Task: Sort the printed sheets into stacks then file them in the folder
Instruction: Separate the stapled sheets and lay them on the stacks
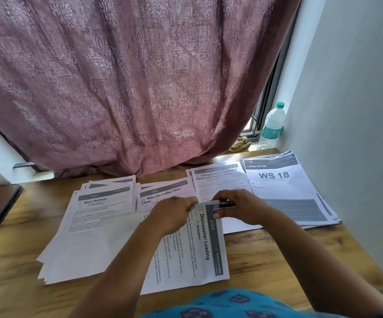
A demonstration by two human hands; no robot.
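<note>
The "Dishwasher Loading" sheets [186,246] lie turned sideways at lower centre of the frame, on the wooden table [266,249], overlapping the "Wipe Railings" stack [89,226] to their left. The left hand [172,214] pinches their top edge, fingers curled on the paper. The right hand [243,207] is clamped on a small dark object, probably a stapler [226,204], at the top corner. Handling judgement: the paper is light, limp and slippery sheet on sheet — grip near an edge or corner, squaring the set first, since loose leaves will fan or crease.
</note>
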